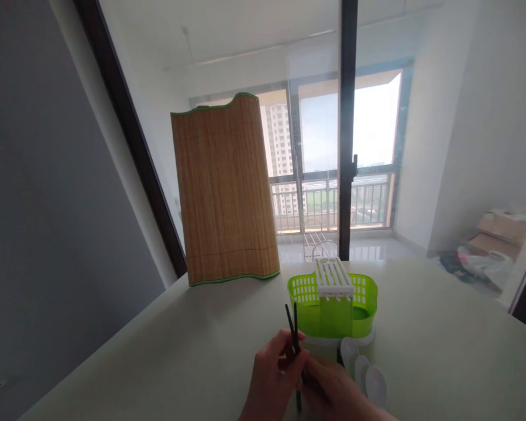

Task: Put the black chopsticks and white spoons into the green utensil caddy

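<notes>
At the near edge of the pale table, the left hand and the right hand meet, and both have their fingers curled shut around two thin black chopsticks. The sticks poke up past the fingertips, with their tips pointing far away. Just behind them sits a green basket, three white spoons lie to the right, and a bamboo mat stands far left.

One head view looks forward and slightly down across the table, hands close at the bottom edge.
</notes>
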### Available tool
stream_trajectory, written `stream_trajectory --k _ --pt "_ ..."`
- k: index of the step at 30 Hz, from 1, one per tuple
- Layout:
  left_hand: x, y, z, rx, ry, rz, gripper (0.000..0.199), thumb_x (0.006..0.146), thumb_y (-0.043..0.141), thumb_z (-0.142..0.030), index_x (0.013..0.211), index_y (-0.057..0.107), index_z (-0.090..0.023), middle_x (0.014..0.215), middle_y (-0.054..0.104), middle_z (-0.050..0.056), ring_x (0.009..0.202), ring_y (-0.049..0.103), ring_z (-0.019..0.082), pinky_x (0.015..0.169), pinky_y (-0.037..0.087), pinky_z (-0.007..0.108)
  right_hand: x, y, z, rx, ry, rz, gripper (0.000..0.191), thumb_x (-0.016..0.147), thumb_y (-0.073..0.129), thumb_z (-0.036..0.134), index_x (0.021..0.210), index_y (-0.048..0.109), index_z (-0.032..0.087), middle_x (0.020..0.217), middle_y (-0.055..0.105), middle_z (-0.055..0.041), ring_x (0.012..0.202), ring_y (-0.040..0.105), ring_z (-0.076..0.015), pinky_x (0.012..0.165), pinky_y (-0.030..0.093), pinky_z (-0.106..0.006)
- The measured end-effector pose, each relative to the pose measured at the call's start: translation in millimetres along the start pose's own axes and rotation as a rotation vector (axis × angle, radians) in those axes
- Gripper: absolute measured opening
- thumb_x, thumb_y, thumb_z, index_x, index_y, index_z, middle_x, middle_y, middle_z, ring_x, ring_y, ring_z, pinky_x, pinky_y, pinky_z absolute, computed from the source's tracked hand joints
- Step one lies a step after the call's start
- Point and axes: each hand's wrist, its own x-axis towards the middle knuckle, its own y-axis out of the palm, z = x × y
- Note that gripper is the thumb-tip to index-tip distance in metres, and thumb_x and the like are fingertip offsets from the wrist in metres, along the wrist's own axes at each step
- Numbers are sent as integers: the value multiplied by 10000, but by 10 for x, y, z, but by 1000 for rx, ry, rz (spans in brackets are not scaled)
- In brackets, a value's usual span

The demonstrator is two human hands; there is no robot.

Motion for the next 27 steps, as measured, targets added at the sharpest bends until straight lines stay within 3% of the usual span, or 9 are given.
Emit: stream_trajectory --k 4,8,11,20,24,27 --pt "-35 40 52 -127 -39 -34 209 794 639 -391 843 612 -190 622 540 -45 451 522 70 432 456 167 -9 75 -41 -31 3 58 149 804 517 224 951 528 208 785 652 -27 599 573 -141 520 388 -207" --pt "-65 3 36 -166 27 -10 243 773 673 -427 825 668 -190 663 577 -21 453 523 63 442 480 170 8 -54 -7 -151 -56 36 113 869 464 216 948 545 216 875 656 -49 700 612 -155 573 424 -207" --pt "-54 -72 21 -125 50 24 251 758 687 -437 808 712 -193 776 620 17 494 538 73 439 507 183 0 -113 -12 -240 -95 7 126 916 439 238 958 555 217 909 652 -61 760 620 -169 628 451 -218" --pt "93 -245 48 31 57 174 215 794 646 -312 959 728 -202 841 648 38 589 605 105 513 545 194 -48 43 -202 -348 -56 14 137 909 459 245 974 569 195 875 652 -66 730 622 -184 603 472 -237" --pt "136 -243 -38 48 43 259 167 769 659 -250 897 746 -188 826 661 37 610 627 119 523 538 191 -50 -3 -197 -321 -66 67 123 885 500 247 971 583 220 866 655 -46 746 617 -183 613 476 -232" --pt "210 -278 -152 72 58 248 122 756 678 -242 827 750 -174 781 668 31 593 624 116 526 525 187 -48 -89 -153 -372 -46 95 116 832 550 224 941 590 229 864 658 -31 745 620 -179 618 476 -226"
